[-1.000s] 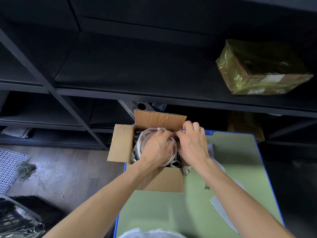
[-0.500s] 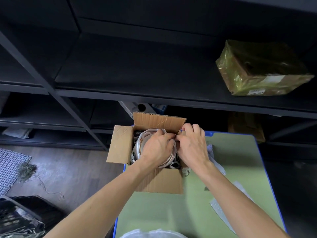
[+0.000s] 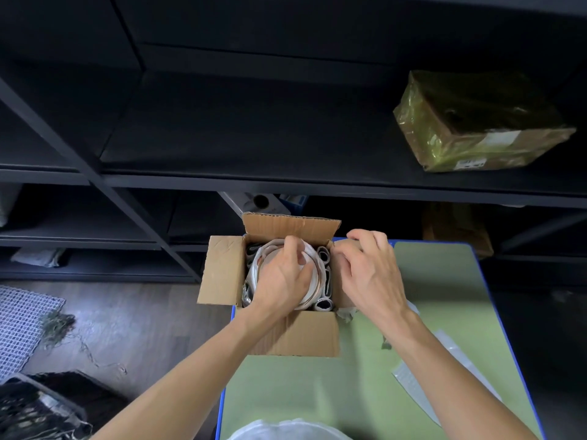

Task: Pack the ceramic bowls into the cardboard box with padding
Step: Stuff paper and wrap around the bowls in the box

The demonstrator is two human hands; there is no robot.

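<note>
Head view: looking down on a corrugated brown cardboard box point(image 3: 295, 336) sitting flaps-open at the far left corner of a smooth green table point(image 3: 444, 296). Clasping with the left hand point(image 3: 281, 279), fingers curled, a round bowl point(image 3: 314, 277) swathed in white padding, lying flat inside the box, circular face turned upward, rolled padding point(image 3: 324, 304) wedging its sides. Resting the right hand point(image 3: 368, 274) at the box's right flap, fingers bent; not showing whether gripping.

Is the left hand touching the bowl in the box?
Touching. The head view shows the left hand lying on the bowl, fingers curled over its far rim.
</note>
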